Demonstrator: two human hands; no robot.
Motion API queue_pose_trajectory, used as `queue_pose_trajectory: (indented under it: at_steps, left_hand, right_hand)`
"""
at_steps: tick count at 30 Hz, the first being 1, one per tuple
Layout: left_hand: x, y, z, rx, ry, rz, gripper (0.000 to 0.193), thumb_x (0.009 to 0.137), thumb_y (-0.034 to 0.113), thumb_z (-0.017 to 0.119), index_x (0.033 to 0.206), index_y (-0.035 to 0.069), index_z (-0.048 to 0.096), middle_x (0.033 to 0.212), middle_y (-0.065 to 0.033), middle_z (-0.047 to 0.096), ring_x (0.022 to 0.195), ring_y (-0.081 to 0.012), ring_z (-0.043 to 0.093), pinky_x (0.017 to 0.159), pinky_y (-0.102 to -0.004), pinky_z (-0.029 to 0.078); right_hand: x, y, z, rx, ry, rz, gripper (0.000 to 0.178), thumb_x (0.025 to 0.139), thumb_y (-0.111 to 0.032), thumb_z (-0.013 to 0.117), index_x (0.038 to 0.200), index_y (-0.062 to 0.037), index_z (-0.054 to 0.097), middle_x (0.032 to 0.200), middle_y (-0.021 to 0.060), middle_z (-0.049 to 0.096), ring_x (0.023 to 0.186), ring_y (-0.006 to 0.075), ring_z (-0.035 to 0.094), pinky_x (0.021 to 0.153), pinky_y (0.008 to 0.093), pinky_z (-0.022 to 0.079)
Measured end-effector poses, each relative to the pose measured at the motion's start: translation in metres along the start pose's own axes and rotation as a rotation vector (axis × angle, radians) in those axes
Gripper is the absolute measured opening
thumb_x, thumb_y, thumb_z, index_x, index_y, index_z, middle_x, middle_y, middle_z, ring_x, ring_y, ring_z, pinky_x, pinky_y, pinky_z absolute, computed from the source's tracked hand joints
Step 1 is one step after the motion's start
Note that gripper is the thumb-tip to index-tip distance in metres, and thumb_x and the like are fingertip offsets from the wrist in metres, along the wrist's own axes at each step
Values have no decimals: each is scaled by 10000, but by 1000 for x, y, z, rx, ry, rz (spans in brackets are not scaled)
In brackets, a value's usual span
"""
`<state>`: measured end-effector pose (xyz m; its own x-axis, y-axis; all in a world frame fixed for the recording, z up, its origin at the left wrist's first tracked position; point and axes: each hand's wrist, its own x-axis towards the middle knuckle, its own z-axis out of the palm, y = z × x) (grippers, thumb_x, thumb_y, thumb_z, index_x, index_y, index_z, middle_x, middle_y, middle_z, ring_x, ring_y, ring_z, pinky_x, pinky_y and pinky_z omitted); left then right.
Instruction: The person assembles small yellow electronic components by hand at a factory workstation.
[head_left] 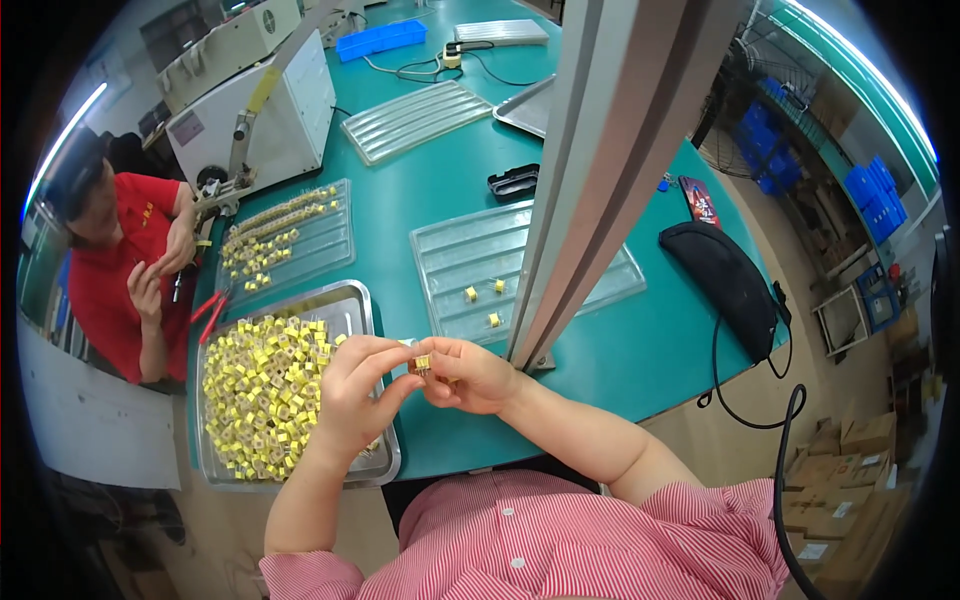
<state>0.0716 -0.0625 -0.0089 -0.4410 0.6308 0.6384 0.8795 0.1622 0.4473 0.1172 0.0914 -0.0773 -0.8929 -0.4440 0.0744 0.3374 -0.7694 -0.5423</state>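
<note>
Between my hands, above the table's near edge, is a small yellow-wrapped transformer (422,364) with thin metal pins. My left hand (358,398) pinches it from the left with thumb and forefinger. From the other side my right hand (472,380) grips it, its remaining fingers curled in; whether they hold anything more is hidden. Beneath and left of my left hand, a metal tray (386,440) carries a heap of the same yellow transformers (262,395). Ahead of my right hand lies a clear ribbed tray (450,250) with a few loose transformers (494,320) on it.
A grey metal post (610,170) rises right of my hands. Another ribbed tray (335,225) holds rows of transformers, near red-handled pliers (210,312). A co-worker in red (130,270) sits at left, hands raised. A black case (720,280) lies at the table's right.
</note>
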Motion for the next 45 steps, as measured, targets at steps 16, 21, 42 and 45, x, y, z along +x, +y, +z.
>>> queue_pose_trajectory:
  at_steps: [16, 21, 42, 45]
  left_hand:
    - [-13, 5, 18, -29, 170, -106, 126, 698, 27, 601, 818, 28, 562, 784, -87, 558, 690, -213, 534, 629, -287, 422]
    - [-21, 6, 25, -475, 204, -410, 108, 746, 16, 546, 853, 12, 544, 887, -78, 531, 773, -164, 519, 695, -262, 413]
    - [-27, 24, 41, -1092, 379, -695, 234, 721, -19, 487, 948, 35, 498, 1020, -67, 433, 961, -147, 423, 842, -290, 338]
    - [-28, 24, 39, -1119, 369, -703, 236, 712, -28, 481, 938, 36, 497, 1019, -67, 430, 965, -151, 420, 847, -292, 334]
  right_hand:
    - [-1, 0, 1, 4, 17, -23, 178, 839, -197, 515, 953, -62, 501, 604, 1, 450, 524, 74, 397, 456, 189, 295]
    - [-2, -1, 4, -96, 28, -49, 147, 834, -169, 523, 940, -69, 508, 580, -4, 436, 504, 76, 395, 444, 192, 292]
    - [-2, 3, -1, -156, 41, -71, 133, 817, -161, 553, 922, -85, 521, 634, -9, 464, 559, 69, 461, 463, 185, 330]
    - [-3, 1, 1, -189, 26, -72, 112, 821, -146, 544, 912, -84, 524, 673, -8, 472, 568, 66, 462, 465, 186, 328]
